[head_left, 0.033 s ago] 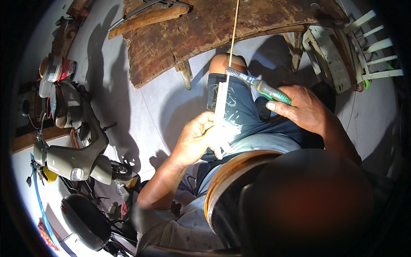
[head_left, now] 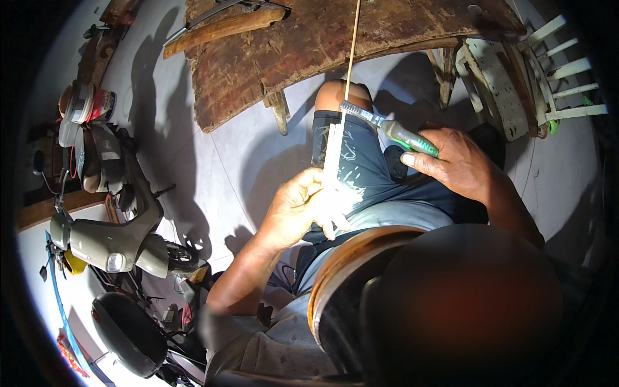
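My left hand [head_left: 290, 209] is closed around pale, narrow strips [head_left: 332, 151], apparently bamboo or wood, held upright over my lap. Strong glare washes out its fingertips and the lower ends. A long thin stick [head_left: 352, 55] runs from beside the strips up over the table edge. My right hand [head_left: 459, 161] grips the grey-green handle of what looks like a utility knife [head_left: 401, 134]. Its dark, ridged blade meets or crosses the stick just above the strips; whether it cuts in, I cannot tell. Pale shavings [head_left: 348, 155] are scattered on my dark shorts [head_left: 380, 174].
A worn wooden table [head_left: 238, 90] stands ahead, with a wood piece [head_left: 225, 32] at its far left. White slatted furniture [head_left: 561, 71] is at the far right. On the left are a light-coloured scooter [head_left: 106, 242], a black seat [head_left: 129, 332] and stacked tubs [head_left: 90, 103].
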`<state>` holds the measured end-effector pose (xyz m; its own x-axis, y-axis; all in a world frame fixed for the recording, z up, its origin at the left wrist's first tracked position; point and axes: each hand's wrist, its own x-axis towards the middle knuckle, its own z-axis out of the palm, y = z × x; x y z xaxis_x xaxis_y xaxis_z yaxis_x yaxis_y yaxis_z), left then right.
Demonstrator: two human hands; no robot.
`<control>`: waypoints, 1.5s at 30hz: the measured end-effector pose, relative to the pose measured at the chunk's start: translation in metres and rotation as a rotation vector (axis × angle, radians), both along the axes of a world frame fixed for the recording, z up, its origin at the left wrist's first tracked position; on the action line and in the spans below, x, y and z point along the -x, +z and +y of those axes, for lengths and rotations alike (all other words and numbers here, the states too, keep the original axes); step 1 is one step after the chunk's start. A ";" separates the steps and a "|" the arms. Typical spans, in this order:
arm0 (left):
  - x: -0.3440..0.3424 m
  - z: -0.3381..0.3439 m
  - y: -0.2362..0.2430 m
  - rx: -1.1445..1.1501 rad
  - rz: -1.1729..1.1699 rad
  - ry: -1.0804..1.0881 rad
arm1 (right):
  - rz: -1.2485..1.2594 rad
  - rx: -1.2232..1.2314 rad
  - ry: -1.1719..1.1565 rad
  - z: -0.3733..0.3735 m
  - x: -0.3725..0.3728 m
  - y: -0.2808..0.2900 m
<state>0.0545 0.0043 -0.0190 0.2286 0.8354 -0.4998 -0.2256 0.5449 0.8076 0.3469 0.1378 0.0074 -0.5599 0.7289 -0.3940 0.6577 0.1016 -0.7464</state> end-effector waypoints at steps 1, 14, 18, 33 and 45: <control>0.000 0.000 0.000 0.002 -0.009 0.001 | 0.018 -0.011 -0.003 0.000 0.000 0.000; 0.003 -0.004 -0.001 -0.059 0.033 -0.026 | 0.202 -0.049 0.102 -0.001 0.002 0.006; 0.005 -0.003 -0.001 -0.038 0.058 -0.046 | 0.211 -0.064 0.118 -0.002 0.009 0.002; 0.007 -0.001 0.001 0.010 0.064 -0.051 | 0.112 0.010 0.154 0.001 0.019 0.006; 0.007 -0.009 0.001 0.128 -0.045 -0.092 | 0.085 -0.194 0.130 -0.012 0.022 -0.029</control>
